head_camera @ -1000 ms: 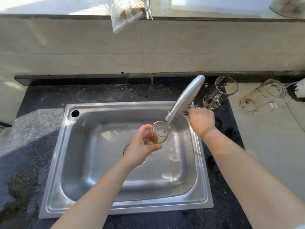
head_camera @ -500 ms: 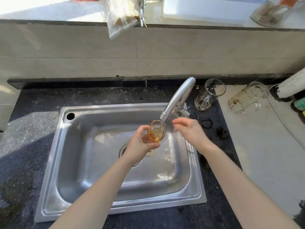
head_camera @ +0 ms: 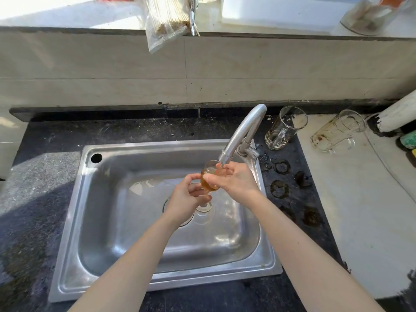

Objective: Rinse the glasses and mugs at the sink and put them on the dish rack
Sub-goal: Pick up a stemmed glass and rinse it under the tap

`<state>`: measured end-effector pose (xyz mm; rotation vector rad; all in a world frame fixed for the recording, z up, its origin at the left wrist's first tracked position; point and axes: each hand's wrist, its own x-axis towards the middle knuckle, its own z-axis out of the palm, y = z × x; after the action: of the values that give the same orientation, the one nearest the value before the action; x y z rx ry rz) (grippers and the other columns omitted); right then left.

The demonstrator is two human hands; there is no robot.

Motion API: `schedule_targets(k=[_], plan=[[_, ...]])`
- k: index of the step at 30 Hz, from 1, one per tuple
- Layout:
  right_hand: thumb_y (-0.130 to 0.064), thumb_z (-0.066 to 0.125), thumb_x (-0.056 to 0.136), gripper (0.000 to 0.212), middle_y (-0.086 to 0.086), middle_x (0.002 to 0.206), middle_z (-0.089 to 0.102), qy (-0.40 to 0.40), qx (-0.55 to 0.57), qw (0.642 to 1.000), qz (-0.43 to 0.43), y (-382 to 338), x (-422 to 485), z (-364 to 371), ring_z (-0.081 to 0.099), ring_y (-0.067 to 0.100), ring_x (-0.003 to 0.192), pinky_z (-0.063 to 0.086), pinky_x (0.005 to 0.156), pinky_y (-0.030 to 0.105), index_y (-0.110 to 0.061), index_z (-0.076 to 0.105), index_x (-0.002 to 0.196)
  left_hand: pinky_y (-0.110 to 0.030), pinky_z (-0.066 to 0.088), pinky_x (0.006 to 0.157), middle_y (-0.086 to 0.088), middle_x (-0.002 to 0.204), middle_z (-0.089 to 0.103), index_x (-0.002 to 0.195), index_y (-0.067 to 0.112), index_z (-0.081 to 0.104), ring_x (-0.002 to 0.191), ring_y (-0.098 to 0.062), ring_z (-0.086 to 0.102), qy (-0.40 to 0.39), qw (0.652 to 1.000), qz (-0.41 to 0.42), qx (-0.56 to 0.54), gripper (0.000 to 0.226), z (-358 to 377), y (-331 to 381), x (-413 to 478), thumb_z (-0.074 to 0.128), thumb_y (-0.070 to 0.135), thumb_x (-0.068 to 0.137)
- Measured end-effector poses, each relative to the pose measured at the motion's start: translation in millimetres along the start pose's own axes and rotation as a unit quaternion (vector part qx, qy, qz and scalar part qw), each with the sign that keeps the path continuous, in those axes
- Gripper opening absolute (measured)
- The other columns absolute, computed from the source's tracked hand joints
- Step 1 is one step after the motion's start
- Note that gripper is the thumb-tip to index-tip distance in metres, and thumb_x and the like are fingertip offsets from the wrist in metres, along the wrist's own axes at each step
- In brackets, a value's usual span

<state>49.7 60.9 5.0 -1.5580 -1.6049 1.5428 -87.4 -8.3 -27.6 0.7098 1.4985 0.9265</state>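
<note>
A: The left hand grips the stemmed glass low down, fingers curled round the stem and the underside of the bowl. The right hand clasps the bowl itself, thumb on the near side, fingers round the far side by the rim.

B: So both are grasping it. Where is it?

A: It is held over the sink, towards the back right corner, with its mouth directly under the spout of the tap. Amber liquid sits in the bowl.

B: Which step is that?

A: I judge it to be the rinse of one glass, and early in the task, since the liquid is tinted. I can't tell whether water is running.

B: And next?

A: Probably tipping the tinted water into the basin and rinsing again. Wet glass on a thin stem calls for a steady hold, clear of the steel spout. No dish rack shows here, so placing it means turning elsewhere.

B: What waits?

A: The clear mug is on the dark counter, just right of the tap near the back edge. The stained mug is further right on the pale counter.

B: Any writing?

A: None is legible. The plastic bag overhanging the ledge shows no print. The green object at the right edge is cropped, so I can't tell whether it has a label.
</note>
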Motion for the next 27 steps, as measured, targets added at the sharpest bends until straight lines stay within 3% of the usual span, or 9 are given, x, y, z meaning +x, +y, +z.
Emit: schedule_targets(k=[3,6,8,11,18,20,23,27], plan=[[-0.026,0.086,0.067,0.017,-0.002,0.077,0.074,-0.009,-0.012,1.000,0.003,6,-2,0,0.068,0.010,0.074,0.055,0.075,0.030,-0.021,0.072,0.077,-0.018,0.054,0.072,-0.002,0.097,0.070,0.114,0.013,0.056,0.092,-0.010,0.066,-0.024,0.999,-0.003,0.024,0.054,-2,-2,0,0.066,-0.019,0.073],[-0.035,0.086,0.062,0.030,0.001,0.075,0.071,0.010,-0.021,1.000,0.016,11,-2,3,0.064,0.010,0.070,0.055,0.072,0.031,-0.015,0.071,0.077,-0.028,0.049,0.091,-0.007,0.111,0.067,0.117,0.016,0.056,0.111,-0.015,0.060,-0.035,0.997,-0.014,0.067,0.059,-9,-6,1,0.066,-0.019,0.070],[-0.039,0.086,0.058,0.030,-0.001,0.073,0.071,0.007,-0.038,0.999,0.026,13,0,4,0.064,0.009,0.069,0.054,0.070,0.030,-0.018,0.071,0.074,-0.028,0.046,0.092,-0.006,0.115,0.066,0.118,0.018,0.055,0.117,-0.014,0.055,-0.035,0.996,-0.024,0.081,0.061,-13,-8,-1,0.059,-0.022,0.071],[-0.035,0.087,0.060,0.023,-0.009,0.065,0.068,-0.014,-0.050,0.998,0.030,15,0,4,0.064,0.007,0.064,0.051,0.064,0.024,-0.022,0.069,0.066,-0.025,0.043,0.090,-0.003,0.114,0.065,0.120,0.017,0.055,0.118,-0.013,0.053,-0.034,0.994,-0.034,0.097,0.063,-16,-8,-1,0.045,-0.023,0.073],[-0.034,0.085,0.065,0.021,-0.011,0.066,0.067,-0.019,-0.075,0.997,0.022,12,3,-3,0.061,0.002,0.060,0.048,0.062,0.016,-0.018,0.071,0.071,-0.027,0.043,0.092,0.000,0.111,0.065,0.125,0.014,0.056,0.115,-0.013,0.054,-0.025,0.992,-0.047,0.116,0.066,-16,-9,2,0.032,-0.022,0.074],[-0.038,0.085,0.063,0.031,-0.009,0.068,0.069,-0.033,-0.068,0.997,0.034,13,5,-5,0.063,0.006,0.063,0.050,0.066,0.021,-0.012,0.073,0.075,-0.031,0.043,0.097,-0.001,0.113,0.066,0.126,0.011,0.056,0.117,-0.013,0.055,-0.024,0.991,-0.053,0.122,0.066,-16,-8,4,0.032,-0.021,0.074],[-0.040,0.083,0.062,0.048,0.010,0.068,0.067,-0.029,-0.030,0.997,0.072,14,6,-8,0.059,0.010,0.062,0.048,0.066,0.027,0.004,0.069,0.078,-0.030,0.042,0.099,-0.004,0.113,0.069,0.122,0.010,0.061,0.120,-0.013,0.056,-0.024,0.991,-0.076,0.109,0.063,-16,-9,5,0.033,-0.020,0.075],[-0.051,0.077,0.060,0.058,0.011,0.077,0.072,-0.082,-0.046,0.987,0.132,12,6,-6,0.065,0.013,0.067,0.056,0.068,0.030,0.000,0.075,0.087,-0.027,0.045,0.097,-0.004,0.101,0.075,0.104,0.014,0.073,0.107,-0.016,0.065,-0.085,0.983,-0.111,0.116,0.041,-14,-5,-1,0.046,-0.007,0.080]])
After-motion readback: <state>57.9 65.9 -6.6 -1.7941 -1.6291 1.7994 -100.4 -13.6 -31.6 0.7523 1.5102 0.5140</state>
